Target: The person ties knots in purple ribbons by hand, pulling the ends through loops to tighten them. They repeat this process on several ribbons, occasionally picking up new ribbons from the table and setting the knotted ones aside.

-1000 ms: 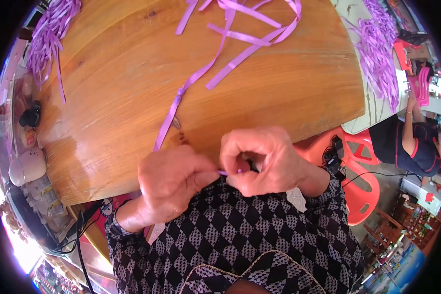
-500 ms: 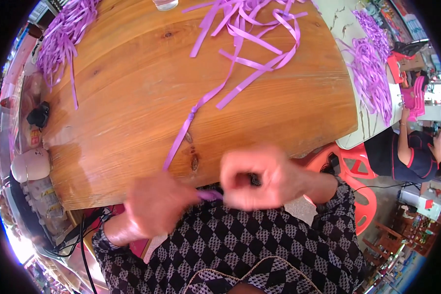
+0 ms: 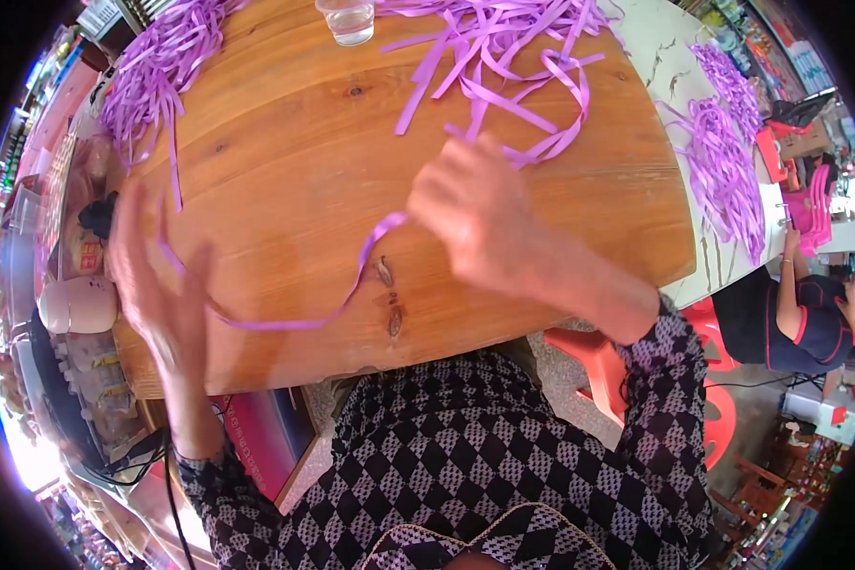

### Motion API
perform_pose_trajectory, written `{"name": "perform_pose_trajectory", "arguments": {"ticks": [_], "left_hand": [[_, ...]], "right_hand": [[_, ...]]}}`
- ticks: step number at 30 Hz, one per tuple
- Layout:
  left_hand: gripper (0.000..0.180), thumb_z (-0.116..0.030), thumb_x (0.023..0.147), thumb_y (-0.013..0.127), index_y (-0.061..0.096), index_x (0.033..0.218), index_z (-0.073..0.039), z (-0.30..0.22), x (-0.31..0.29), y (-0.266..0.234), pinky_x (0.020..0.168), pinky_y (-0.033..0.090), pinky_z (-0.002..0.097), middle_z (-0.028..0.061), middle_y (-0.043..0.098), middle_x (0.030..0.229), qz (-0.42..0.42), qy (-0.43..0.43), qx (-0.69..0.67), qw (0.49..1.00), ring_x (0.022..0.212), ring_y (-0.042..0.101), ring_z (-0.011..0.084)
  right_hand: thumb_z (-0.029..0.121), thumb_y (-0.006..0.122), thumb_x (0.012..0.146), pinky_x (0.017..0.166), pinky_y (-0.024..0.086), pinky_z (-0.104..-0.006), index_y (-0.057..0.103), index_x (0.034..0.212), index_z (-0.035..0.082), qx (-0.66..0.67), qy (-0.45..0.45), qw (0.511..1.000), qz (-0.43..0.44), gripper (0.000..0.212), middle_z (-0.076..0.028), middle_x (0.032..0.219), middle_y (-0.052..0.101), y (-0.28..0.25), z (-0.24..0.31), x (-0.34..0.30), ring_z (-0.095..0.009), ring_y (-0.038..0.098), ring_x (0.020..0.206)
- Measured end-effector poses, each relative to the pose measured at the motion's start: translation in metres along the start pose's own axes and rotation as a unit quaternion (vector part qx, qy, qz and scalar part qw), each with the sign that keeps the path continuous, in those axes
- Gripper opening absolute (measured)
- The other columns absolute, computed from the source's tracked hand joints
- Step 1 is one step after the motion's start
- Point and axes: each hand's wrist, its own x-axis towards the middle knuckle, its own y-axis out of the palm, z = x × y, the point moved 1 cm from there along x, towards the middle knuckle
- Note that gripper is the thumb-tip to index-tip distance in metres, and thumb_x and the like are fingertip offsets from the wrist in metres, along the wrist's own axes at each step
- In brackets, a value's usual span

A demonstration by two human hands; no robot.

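Note:
A purple ribbon (image 3: 290,325) runs in a slack curve above the wooden table (image 3: 294,190), from my right hand toward my left. My right hand (image 3: 470,209) is closed on one end of it, close to a loose pile of purple ribbons (image 3: 518,95). Over the table's left side, my left hand (image 3: 161,299) has its fingers spread, thumb apart. The ribbon passes behind or beside those fingers and shows again between them; they do not grip it. Motion blurs both hands somewhat.
A second purple ribbon heap (image 3: 157,81) hangs at the far left edge. A clear cup (image 3: 351,24) stands at the back. More ribbons (image 3: 722,161) lie on the marbled table at right, where another person (image 3: 793,309) sits. A pale pink rounded case (image 3: 78,306) is at left.
My hands have parted from close together near my lap: the left moved left and up and opened, the right moved up and forward. The ribbon now stretches between them.

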Motion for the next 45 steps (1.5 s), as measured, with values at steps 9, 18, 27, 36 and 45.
{"name": "perform_pose_trajectory", "arguments": {"ticks": [9, 18, 27, 36, 45], "left_hand": [[0.03, -0.017, 0.08, 0.067, 0.058, 0.1, 0.002, -0.096, -0.014, 0.033, 0.064, 0.042, 0.0211, 0.0021, 0.061, 0.082, 0.426, -0.36, -0.52, 0.647, 0.072, 0.053, 0.0072], [0.023, -0.021, 0.087, 0.058, 0.059, 0.079, 0.001, -0.061, -0.028, 0.04, 0.045, 0.031, 0.0192, 0.0062, 0.06, 0.066, 0.421, -0.375, -0.576, 0.592, 0.047, 0.04, 0.0045], [0.024, -0.005, 0.085, 0.054, 0.053, 0.109, 0.0, -0.091, -0.032, 0.051, 0.049, 0.037, 0.0163, 0.015, 0.062, 0.104, 0.277, -0.366, -0.663, 0.591, 0.056, 0.047, 0.0028], [0.018, 0.004, 0.077, 0.063, 0.055, 0.092, -0.002, -0.101, -0.04, 0.051, 0.063, 0.041, 0.0166, -0.0039, 0.054, 0.08, 0.394, -0.348, -0.602, 0.602, 0.072, 0.05, 0.0014], [0.018, 0.007, 0.071, 0.058, 0.052, 0.086, -0.002, -0.111, -0.044, 0.048, 0.057, 0.038, 0.0183, 0.0006, 0.054, 0.071, 0.31, -0.323, -0.586, 0.675, 0.062, 0.049, 0.0062]], "right_hand": [[0.007, 0.063, 0.064, 0.063, 0.03, -0.0337, 0.058, 0.081, 0.008, 0.133, 0.05, 0.989, 0.052, 0.018, -0.001, 0.066, 0.047, -0.018, 0.036, -0.004, -0.019, 0.043, 0.067], [0.011, 0.073, 0.063, 0.065, 0.035, -0.0338, 0.062, 0.075, 0.006, 0.182, 0.163, 0.964, 0.103, 0.017, -0.002, 0.068, 0.054, -0.051, 0.0, -0.045, -0.021, 0.048, 0.068], [0.009, 0.065, 0.055, 0.059, 0.031, -0.0329, 0.06, 0.075, 0.004, 0.055, 0.074, 0.994, 0.051, 0.021, -0.003, 0.066, 0.051, -0.023, 0.058, -0.043, -0.019, 0.045, 0.061], [-0.001, 0.066, 0.071, 0.059, 0.04, -0.0308, 0.061, 0.084, -0.002, 0.19, 0.147, 0.969, -0.052, 0.015, -0.008, 0.075, 0.057, -0.022, 0.039, -0.037, -0.022, 0.053, 0.065], [-0.003, 0.06, 0.082, 0.071, 0.046, -0.0215, 0.058, 0.092, -0.004, 0.593, 0.413, 0.671, -0.165, 0.011, -0.006, 0.085, 0.06, -0.006, 0.07, -0.038, -0.009, 0.055, 0.078]]}}
